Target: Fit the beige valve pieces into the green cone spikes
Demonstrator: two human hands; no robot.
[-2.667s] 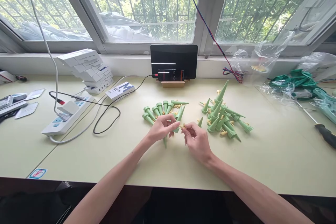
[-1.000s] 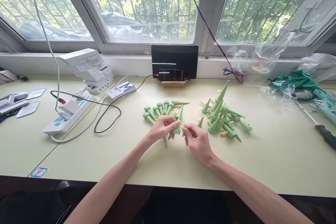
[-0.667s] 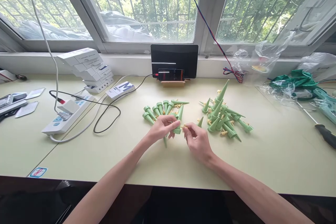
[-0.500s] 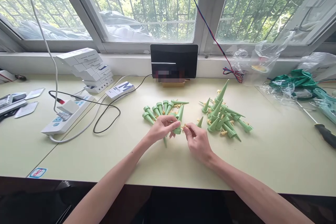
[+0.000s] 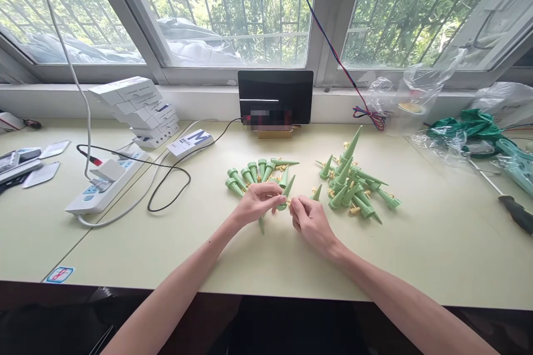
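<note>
My left hand [image 5: 259,203] pinches a green cone [image 5: 288,186] whose tip points up and to the right. Close beside it, my right hand [image 5: 310,219] has its thumb and fingers pressed together at a small yellow piece [image 5: 288,203] on the cone's side; the fingertips partly hide it. Several green cones [image 5: 252,171] lie fanned out behind my left hand, with yellow pieces among them. To the right is a loose pile of green cones [image 5: 343,177] with yellow fittings. One more cone [image 5: 316,193] stands just behind my right hand.
A dark tablet [image 5: 275,94] leans at the windowsill. At the left are a power strip [image 5: 100,188], a stack of white boxes [image 5: 139,108] and a black cable [image 5: 189,175]. Green plastic [image 5: 470,130] and a screwdriver [image 5: 516,214] lie at the right.
The cone in my left hand has tilted to the right, its tip now leaning away from that hand. My right hand has barely shifted and stays close to it.
</note>
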